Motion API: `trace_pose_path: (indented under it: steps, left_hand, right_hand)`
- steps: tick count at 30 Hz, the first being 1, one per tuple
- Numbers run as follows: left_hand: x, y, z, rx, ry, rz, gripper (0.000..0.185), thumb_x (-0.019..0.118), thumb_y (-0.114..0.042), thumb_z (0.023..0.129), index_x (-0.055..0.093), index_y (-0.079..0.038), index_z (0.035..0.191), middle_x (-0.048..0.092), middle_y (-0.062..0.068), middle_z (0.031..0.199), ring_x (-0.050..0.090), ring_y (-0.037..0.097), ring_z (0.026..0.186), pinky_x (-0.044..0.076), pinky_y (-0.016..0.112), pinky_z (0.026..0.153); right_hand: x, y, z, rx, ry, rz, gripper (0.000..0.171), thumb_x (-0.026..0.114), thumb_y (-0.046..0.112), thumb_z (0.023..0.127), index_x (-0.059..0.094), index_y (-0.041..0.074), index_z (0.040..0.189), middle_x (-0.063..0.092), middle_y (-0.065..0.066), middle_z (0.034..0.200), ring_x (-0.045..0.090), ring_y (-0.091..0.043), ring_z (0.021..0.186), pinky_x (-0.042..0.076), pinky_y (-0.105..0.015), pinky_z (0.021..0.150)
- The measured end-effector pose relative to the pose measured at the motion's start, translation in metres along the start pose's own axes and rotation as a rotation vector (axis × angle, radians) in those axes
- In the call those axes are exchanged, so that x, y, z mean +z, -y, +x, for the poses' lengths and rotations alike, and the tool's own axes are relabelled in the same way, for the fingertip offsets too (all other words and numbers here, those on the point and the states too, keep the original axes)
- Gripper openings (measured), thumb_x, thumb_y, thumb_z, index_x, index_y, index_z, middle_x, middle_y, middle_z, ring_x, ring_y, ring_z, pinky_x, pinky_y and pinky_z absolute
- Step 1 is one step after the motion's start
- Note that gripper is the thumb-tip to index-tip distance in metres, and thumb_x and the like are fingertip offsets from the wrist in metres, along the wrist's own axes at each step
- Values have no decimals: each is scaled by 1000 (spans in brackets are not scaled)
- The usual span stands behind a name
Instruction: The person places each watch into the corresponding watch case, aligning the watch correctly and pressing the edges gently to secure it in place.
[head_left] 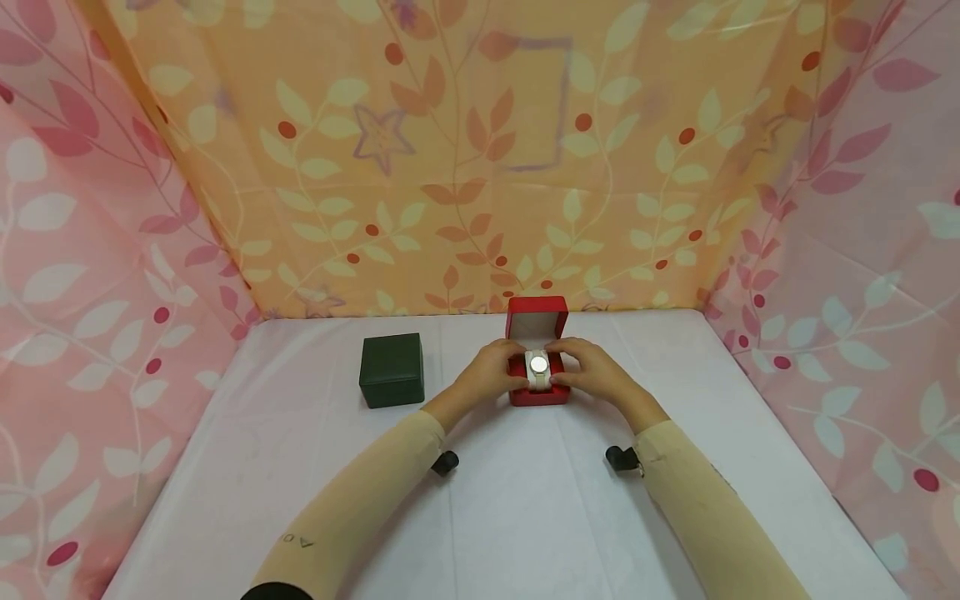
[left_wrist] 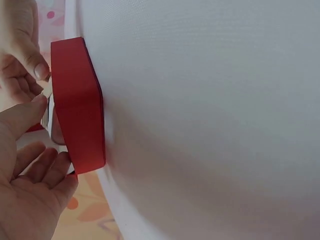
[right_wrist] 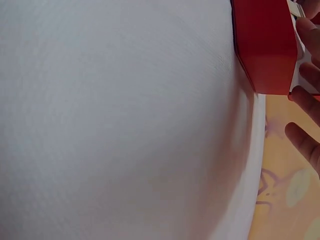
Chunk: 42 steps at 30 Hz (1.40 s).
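A wristwatch [head_left: 539,364] with a round pale face and light strap is wrapped on a white cushion [head_left: 530,380] inside an open red watch box [head_left: 538,398]. The box's lid [head_left: 537,305] stands raised at the back. From the left side, my left hand [head_left: 492,369] holds the watch on its cushion between thumb and fingers. My right hand [head_left: 592,369] grips it from the opposite side. In the left wrist view, the box's front wall [left_wrist: 77,105] hides part of the watch. Only the fingertips [right_wrist: 307,105] of the right hand show at the right wrist view's edge.
A closed dark green box [head_left: 392,371] stands left of the red one on the white-covered table [head_left: 517,517]. Leaf-patterned cloth [head_left: 465,167] hangs behind and on both sides. Small black wrist devices [head_left: 622,457] stick out from beige sleeves [head_left: 360,508].
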<state>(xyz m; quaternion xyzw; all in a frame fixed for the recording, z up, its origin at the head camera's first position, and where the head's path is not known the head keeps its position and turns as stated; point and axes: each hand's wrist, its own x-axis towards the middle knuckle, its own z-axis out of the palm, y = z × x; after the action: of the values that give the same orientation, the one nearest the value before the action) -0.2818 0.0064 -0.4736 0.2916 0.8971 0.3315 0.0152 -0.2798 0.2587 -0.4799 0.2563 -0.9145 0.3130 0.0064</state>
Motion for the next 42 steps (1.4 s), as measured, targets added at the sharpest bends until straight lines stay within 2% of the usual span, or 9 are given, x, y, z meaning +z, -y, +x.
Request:
trace_pose_path:
  steps: [7,15,19,24,30,36,42]
  left_hand:
    - [-12,5,-6,-58,-30,-70,54,83,-21,87,65,-2,133,65,15,132,61,32,123,50,44,106]
    - [-25,4,-11,-101,-74,-102,55,83,-24,88,64,-6,136,63,12,136,60,33,125,51,46,104]
    - [-31,5,-11,-126,-85,-105,56,83,-26,87,64,-7,136,62,11,137,59,33,126,52,47,103]
    - [-42,5,-7,-126,-95,-61,57,83,-26,87,63,-6,137,62,11,138,60,30,125,52,45,103]
    - [-54,5,0,-113,-116,-52,61,83,-24,87,61,-4,140,59,14,145,60,30,126,51,45,104]
    - [-56,10,4,-97,-159,-77,63,83,-22,87,58,-4,142,61,13,142,58,33,128,50,47,106]
    - [-54,15,7,-105,-191,-100,68,83,-23,87,54,-7,146,58,12,143,54,33,133,47,48,109]
  right_hand:
    - [-9,2,-1,6,-26,-6,55,83,25,87,64,12,137,64,-11,138,54,-35,133,40,-58,113]
    - [-23,3,-4,51,-29,-25,52,82,31,89,65,17,136,64,-7,137,53,-32,134,39,-57,113]
    - [-29,1,-7,50,-35,-43,52,82,28,89,65,14,136,65,-7,137,53,-32,133,39,-57,113]
    - [-37,-1,-9,43,-57,-45,52,82,26,89,65,10,136,65,-8,136,53,-34,133,39,-58,113]
    - [-45,-3,-9,51,-73,-56,52,82,32,89,65,12,135,65,-9,135,53,-35,134,38,-59,113]
    - [-52,-7,-3,49,-106,-68,52,83,32,88,66,13,133,65,-9,136,48,-34,139,36,-58,115]
    - [-56,-9,8,95,-185,14,52,84,31,86,67,14,132,66,-7,135,53,-31,133,38,-58,114]
